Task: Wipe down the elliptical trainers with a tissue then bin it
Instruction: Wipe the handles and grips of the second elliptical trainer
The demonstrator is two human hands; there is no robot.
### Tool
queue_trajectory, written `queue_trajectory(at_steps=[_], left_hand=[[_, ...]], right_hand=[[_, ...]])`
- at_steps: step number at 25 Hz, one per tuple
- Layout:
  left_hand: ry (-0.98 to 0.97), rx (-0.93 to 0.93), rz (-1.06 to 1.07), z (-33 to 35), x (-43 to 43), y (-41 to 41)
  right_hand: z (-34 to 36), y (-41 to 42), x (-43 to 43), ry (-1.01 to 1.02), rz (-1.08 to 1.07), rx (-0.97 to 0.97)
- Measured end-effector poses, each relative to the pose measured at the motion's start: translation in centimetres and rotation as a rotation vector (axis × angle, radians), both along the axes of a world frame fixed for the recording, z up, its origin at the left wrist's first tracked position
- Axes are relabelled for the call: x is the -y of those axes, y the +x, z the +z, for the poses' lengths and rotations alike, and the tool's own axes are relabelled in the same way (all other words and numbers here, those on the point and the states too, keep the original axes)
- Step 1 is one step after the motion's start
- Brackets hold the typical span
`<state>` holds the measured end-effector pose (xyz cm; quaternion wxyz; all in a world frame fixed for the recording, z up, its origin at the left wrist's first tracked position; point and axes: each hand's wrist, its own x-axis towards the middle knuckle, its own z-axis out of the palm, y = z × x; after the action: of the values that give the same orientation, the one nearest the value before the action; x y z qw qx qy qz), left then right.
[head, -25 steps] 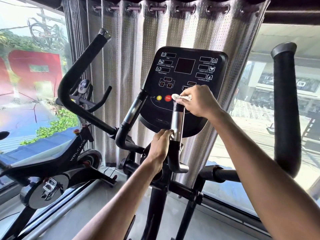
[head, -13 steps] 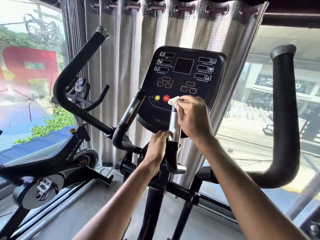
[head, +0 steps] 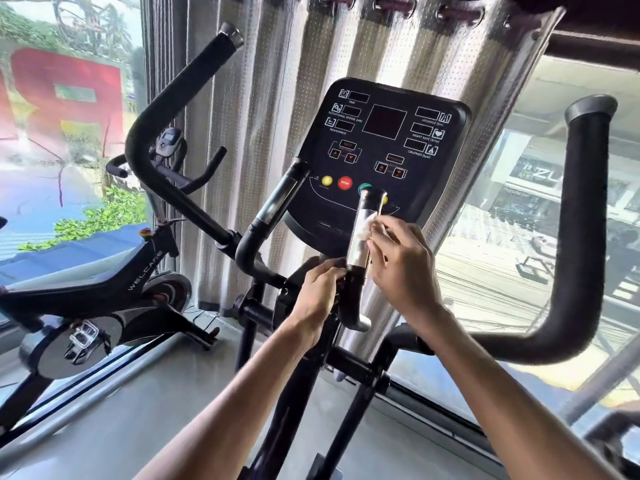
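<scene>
**Wiping an elliptical trainer (head: 585,237) handlebar**

The right grip (head: 401,265) pinches a white tissue (head: 365,228) against the metal section of the upright centre handlebar (head: 358,252), in front of the console (head: 384,140). The left grip (head: 320,289) curls round the black base of the same handlebar, below the tissue. An exercise bike (head: 104,282) stands left, beside the curtain (head: 259,116).

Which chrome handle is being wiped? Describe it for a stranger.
Find the black console before the curtain. Below it, take the right chrome handle, under the green button. Unlike the left chrome handle, it has a white tissue pressed on it by the right hand.
</scene>
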<state>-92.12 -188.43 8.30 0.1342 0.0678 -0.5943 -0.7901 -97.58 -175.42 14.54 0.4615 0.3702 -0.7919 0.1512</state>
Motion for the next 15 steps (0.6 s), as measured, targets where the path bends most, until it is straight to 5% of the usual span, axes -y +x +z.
queue_trajectory(at_steps=[4,6,10,15], left_hand=[[0.019,-0.011,0.0,-0.4,-0.3,0.2],[0.068,-0.011,0.021,-0.5,-0.4,0.3],[0.11,-0.028,0.009,-0.6,-0.4,0.3],[0.119,-0.047,-0.011,-1.3,-0.3,-0.1]], right_hand=[[-2.5,-0.3,1.3,-0.649,0.08,0.643],[-2.7,0.6,2.2,-0.712,0.087,0.607],[-2.7,1.8,2.4,-0.278,0.001,0.077],[-1.9,1.7,4.2,0.209,-0.103,-0.089]])
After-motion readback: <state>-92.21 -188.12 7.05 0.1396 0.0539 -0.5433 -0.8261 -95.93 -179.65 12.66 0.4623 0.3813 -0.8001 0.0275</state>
